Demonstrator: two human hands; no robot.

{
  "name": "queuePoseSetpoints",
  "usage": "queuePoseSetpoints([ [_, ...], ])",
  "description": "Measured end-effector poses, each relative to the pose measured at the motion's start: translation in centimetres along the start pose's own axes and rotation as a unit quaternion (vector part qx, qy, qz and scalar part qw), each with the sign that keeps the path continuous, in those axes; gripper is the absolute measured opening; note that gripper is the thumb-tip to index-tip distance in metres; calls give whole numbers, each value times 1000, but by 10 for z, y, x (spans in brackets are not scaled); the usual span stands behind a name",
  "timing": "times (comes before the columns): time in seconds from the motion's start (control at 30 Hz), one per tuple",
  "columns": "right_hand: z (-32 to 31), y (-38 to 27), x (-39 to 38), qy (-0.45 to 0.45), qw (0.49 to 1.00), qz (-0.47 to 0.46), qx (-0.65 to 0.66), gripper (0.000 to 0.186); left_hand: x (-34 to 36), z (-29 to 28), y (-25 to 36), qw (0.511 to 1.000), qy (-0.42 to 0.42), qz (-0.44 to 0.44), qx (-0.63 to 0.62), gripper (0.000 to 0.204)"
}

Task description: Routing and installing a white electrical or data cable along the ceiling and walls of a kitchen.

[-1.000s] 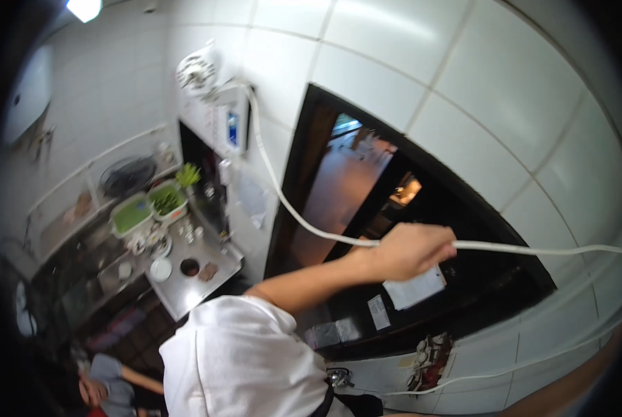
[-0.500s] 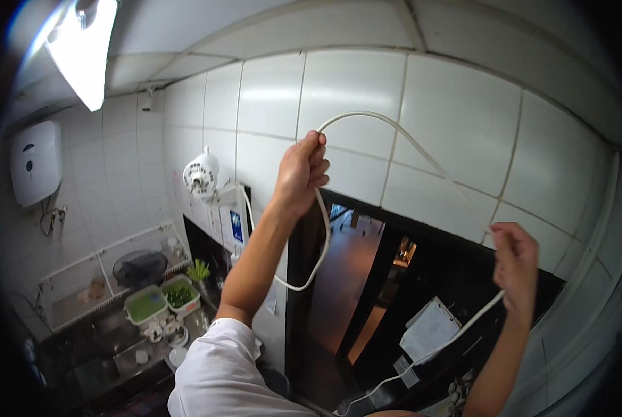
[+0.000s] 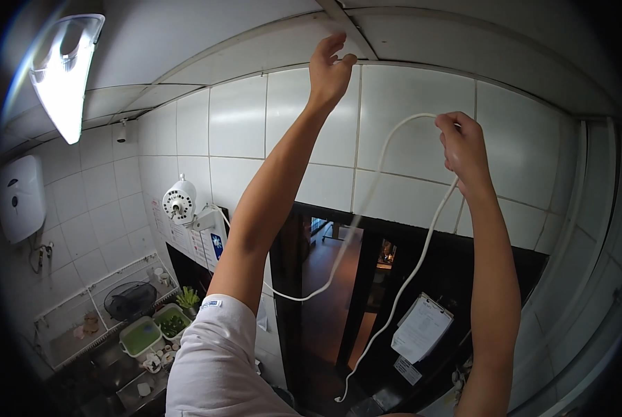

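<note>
Cable (image 3: 366,201), white, thin and limp, loops from 1 o'clock down to 6 o'clock, pinched at its top bend by the right hand (image 3: 461,142), a sound hold for something judged light, while the left hand (image 3: 329,69) reaches empty, fingers loosely spread, to the ceiling seam (image 3: 345,24) at 12 o'clock.

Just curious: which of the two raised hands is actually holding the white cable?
The right hand pinches the white cable at its loop's top; the left hand reaches higher, fingers empty, at the ceiling strip.

Low at the far left runs a dark steel counter (image 3: 109,375). On it stand two green rectangular plastic tubs (image 3: 140,337) side by side, the right one holding leafy greens, with small white bowls (image 3: 152,360) just near them and a dark round fan (image 3: 129,300) behind.
</note>
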State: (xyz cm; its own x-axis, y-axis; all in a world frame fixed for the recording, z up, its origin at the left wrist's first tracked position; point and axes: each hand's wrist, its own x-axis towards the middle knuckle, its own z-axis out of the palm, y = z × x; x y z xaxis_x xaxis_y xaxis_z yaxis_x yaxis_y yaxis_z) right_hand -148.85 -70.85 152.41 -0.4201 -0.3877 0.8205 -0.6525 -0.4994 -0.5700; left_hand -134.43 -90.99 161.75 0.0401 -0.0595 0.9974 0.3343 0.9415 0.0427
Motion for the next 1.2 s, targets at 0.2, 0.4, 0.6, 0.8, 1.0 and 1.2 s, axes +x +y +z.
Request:
queuePoseSetpoints([
  [0.2, 3, -10, 17, -12, 992, -57, -114, 26, -10, 17, -3, 997, 50, 48, -29, 58],
  [0.4, 0, -17, 38, -9, 983, -93, -159, 28, 2, 20, 0, 995, 77, 46, -44, 50],
  [0.6, 25, -42, 73, 10, 971, -152, -184, 31, 12, 11, -9, 991, 64, 3, -120, 35],
  [0.8, 57, -52, 108, 39, 947, -238, -210, 30, 19, -5, -5, 993, 8, -2, -122, 30],
  [1.0, 106, -46, 117, 28, 950, -257, -176, 31, 22, -28, -8, 995, -92, 38, 20, 35],
  [1.2, 131, -44, 131, 68, 945, -296, -124, 33, 33, -36, -4, 989, -112, 84, 57, 38],
])
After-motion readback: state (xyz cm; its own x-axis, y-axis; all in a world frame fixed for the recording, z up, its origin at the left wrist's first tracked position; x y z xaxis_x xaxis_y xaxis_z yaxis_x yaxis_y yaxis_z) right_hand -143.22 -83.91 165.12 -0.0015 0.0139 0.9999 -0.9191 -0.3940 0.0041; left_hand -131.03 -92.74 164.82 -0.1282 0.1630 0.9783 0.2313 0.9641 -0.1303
